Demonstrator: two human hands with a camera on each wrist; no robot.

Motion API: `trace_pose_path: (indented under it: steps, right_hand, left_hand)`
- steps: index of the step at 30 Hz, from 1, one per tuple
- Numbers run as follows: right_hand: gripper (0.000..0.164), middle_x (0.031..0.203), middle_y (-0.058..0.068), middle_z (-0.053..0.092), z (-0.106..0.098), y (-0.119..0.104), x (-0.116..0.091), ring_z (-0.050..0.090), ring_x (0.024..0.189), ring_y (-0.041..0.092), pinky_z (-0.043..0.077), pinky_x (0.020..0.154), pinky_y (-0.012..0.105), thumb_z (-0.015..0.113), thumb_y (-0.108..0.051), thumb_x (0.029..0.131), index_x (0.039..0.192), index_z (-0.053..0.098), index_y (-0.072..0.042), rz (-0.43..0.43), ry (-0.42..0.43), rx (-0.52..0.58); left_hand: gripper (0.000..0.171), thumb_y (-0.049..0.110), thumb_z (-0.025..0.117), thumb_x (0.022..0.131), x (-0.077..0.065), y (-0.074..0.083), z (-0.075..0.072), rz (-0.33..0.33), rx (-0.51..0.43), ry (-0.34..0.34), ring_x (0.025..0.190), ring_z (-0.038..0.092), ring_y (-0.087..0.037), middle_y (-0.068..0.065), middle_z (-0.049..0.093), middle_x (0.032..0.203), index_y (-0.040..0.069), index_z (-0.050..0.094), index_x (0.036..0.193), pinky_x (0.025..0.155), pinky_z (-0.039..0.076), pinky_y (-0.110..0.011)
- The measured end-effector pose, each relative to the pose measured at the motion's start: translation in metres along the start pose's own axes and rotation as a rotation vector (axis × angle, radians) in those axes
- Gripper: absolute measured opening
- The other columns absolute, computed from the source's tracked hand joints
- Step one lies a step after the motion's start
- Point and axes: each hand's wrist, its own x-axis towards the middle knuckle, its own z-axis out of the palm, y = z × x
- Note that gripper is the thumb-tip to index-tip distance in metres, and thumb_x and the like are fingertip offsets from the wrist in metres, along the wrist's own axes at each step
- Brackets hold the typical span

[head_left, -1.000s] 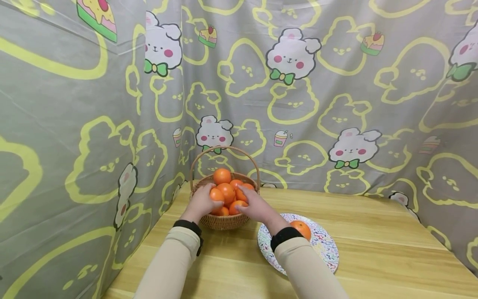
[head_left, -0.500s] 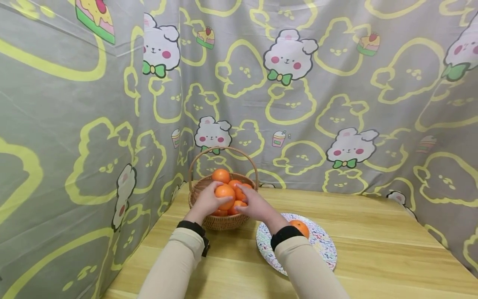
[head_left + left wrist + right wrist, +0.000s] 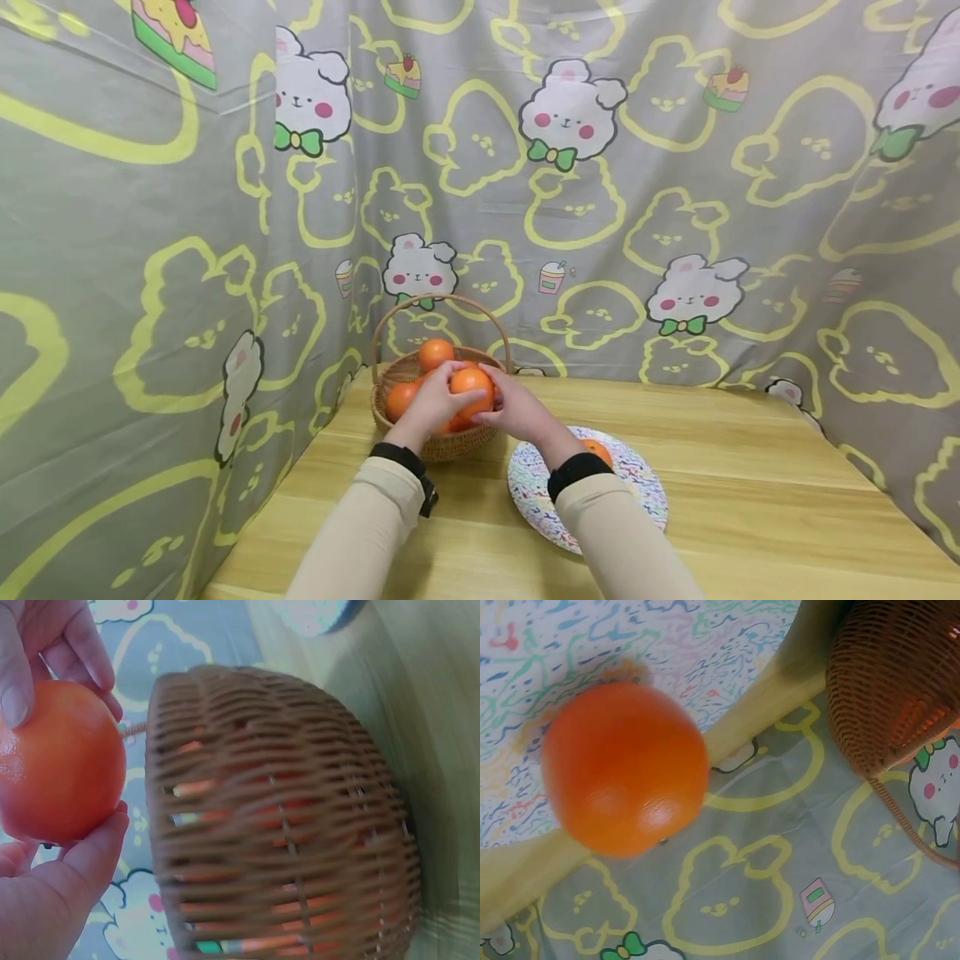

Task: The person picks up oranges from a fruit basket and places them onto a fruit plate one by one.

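Between both hands an orange [image 3: 471, 388] is held over the right side of the wicker basket [image 3: 450, 447]. My left hand [image 3: 431, 408] grips it from the left, thumb across its front. From the right, my right hand [image 3: 522, 408] also holds it. In the left wrist view, the orange [image 3: 67, 765] is outside the basket's wall [image 3: 277, 802], with fingers and a thumb on it from both sides. Several more oranges lie in the basket, partly hidden by the hands. The right wrist view does not show the right hand.
A round speckled plate [image 3: 536, 500] sits right of the basket, partly under the right forearm. On it rests another orange [image 3: 597, 452]. The basket's tall arched handle [image 3: 442, 296] rises behind the hands. Patterned cloth [image 3: 480, 167] hangs behind and left of the wooden table [image 3: 750, 483].
My left hand has taken an orange from the basket's left part and carried it right to my right hand. An orange now shows at the basket's left. The view has shifted slightly.
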Motion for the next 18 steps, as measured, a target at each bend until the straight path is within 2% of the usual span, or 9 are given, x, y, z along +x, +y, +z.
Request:
trace_pose_path:
  steps: [8, 13, 18]
  right_hand:
    - [0.082, 0.130, 0.008, 0.046, -0.013, 0.009, -0.012, 0.058, 0.101, 0.023, 0.049, 0.083, 0.034, 0.077, -0.021, 0.074, 0.142, 0.031, -0.016, 0.076, 0.060, -0.017]
    - [0.078, 0.128, 0.006, 0.047, -0.024, 0.017, -0.019, 0.059, 0.098, 0.022, 0.049, 0.081, 0.034, 0.077, -0.021, 0.073, 0.140, 0.036, -0.016, 0.082, 0.048, -0.003]
    - [0.074, 0.124, 0.006, 0.050, -0.034, 0.024, -0.029, 0.058, 0.094, 0.021, 0.050, 0.077, 0.032, 0.078, -0.021, 0.072, 0.136, 0.040, -0.014, 0.059, 0.039, -0.014]
  left_hand:
    - [0.060, 0.039, 0.072, 0.076, 0.003, 0.009, 0.021, -0.012, 0.010, -0.022, 0.102, 0.053, -0.025, -0.009, 0.053, 0.118, 0.015, 0.046, 0.124, 0.085, 0.045, -0.040]
    - [0.060, 0.038, 0.072, 0.076, 0.002, 0.012, 0.032, -0.028, -0.062, -0.070, 0.101, 0.052, -0.025, -0.008, 0.051, 0.118, 0.016, 0.045, 0.125, 0.082, 0.046, -0.039]
    - [0.055, 0.033, 0.071, 0.079, 0.003, 0.012, 0.044, 0.004, -0.110, -0.112, 0.099, 0.054, -0.023, -0.009, 0.054, 0.117, 0.014, 0.046, 0.124, 0.081, 0.047, -0.036]
